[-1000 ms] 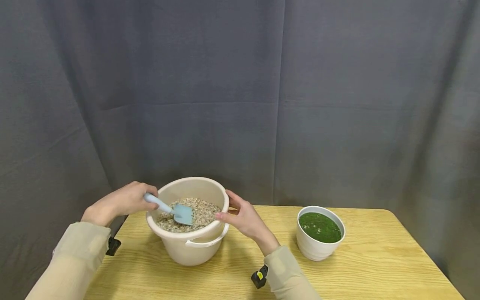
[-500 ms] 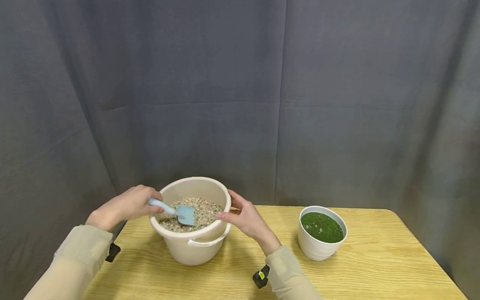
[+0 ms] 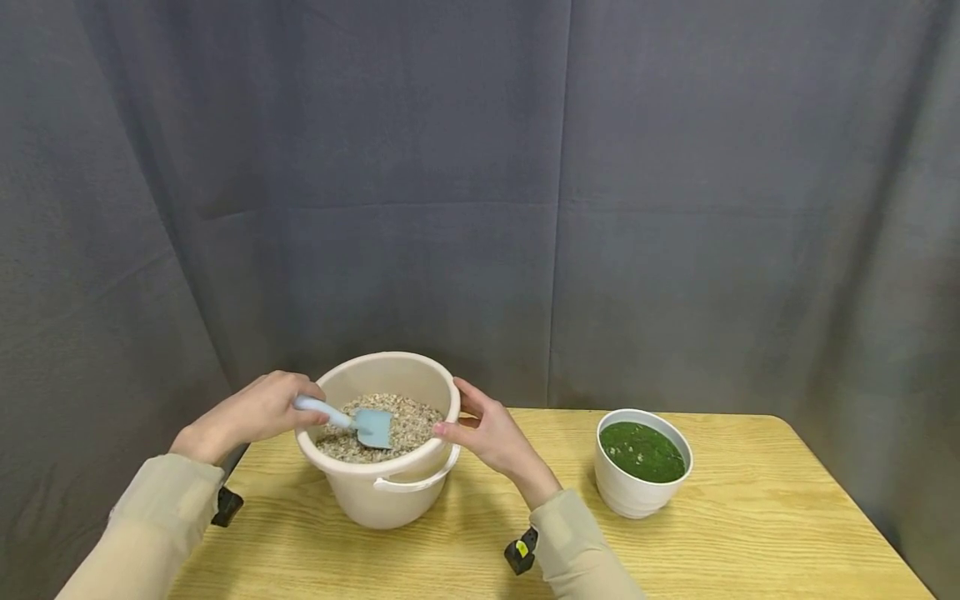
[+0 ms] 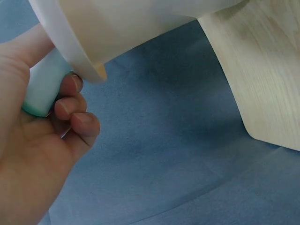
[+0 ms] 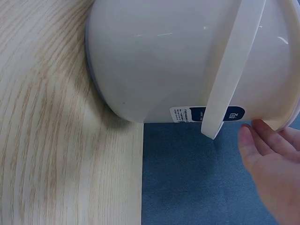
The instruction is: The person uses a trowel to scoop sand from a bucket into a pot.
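Observation:
A cream bucket [image 3: 378,500] of tan gravel [image 3: 416,417] stands at the left of the table, its rim tipped towards me in the head view. My left hand [image 3: 258,408] grips the pale blue handle of a small shovel [image 3: 373,428] over the bucket's left rim. The shovel's blade lies on the gravel. In the left wrist view, fingers curl round the handle [image 4: 47,84] right by the rim. My right hand [image 3: 491,433] holds the bucket's right rim between thumb and fingers. Its fingertips [image 5: 269,133] sit just under the rim in the right wrist view.
A white pot [image 3: 633,497] filled with dark green material stands on the wooden table [image 3: 750,517] to the right. The bucket's white carrying handle [image 3: 416,483] hangs down its near side. A grey curtain [image 3: 480,208] closes off the back and sides.
My left hand has dipped a little and shifted slightly right with the shovel. My right hand stays at the bucket's rim, and the white pot stays in place.

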The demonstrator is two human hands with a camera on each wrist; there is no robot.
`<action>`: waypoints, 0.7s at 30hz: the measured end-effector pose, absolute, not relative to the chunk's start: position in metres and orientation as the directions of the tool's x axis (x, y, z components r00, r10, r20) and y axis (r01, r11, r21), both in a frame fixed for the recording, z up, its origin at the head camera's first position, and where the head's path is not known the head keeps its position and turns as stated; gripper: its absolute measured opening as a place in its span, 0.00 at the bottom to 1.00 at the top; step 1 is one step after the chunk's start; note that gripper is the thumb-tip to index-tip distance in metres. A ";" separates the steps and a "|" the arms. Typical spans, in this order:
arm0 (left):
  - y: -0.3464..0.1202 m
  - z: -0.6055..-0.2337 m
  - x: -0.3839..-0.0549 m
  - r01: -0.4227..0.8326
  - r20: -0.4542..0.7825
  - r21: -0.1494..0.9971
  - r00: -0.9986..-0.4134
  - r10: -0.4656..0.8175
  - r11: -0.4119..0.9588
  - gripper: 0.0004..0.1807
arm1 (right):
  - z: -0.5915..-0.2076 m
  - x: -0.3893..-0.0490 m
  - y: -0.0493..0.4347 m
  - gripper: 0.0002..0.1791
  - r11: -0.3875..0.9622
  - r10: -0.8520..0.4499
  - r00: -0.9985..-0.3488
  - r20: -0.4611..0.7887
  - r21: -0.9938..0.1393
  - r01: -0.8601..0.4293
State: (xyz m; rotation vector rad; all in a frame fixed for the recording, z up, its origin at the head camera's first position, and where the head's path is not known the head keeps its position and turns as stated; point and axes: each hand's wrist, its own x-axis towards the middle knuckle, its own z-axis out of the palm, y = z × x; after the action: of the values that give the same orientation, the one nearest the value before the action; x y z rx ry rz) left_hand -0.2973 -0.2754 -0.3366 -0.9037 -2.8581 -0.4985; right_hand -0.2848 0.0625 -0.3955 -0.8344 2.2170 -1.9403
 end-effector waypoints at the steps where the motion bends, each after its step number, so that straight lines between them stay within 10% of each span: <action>1: -0.276 -0.337 -0.298 0.571 0.191 0.280 -0.821 0.539 0.772 0.03 | -0.395 -0.285 0.063 0.44 0.048 -0.444 -0.849 0.287 -0.938 -0.342; 21: -0.266 -0.333 -0.291 0.617 0.246 0.246 -0.786 0.567 0.748 0.03 | -0.397 -0.282 0.054 0.45 -0.005 -0.465 -0.833 0.299 -0.942 -0.335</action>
State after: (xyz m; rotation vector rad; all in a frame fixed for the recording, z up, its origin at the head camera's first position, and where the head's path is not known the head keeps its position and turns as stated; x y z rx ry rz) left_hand -0.2910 -0.2658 -0.3334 -0.9515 -2.7898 -0.4755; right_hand -0.2821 0.0535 -0.3973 -0.8655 2.1422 -1.9783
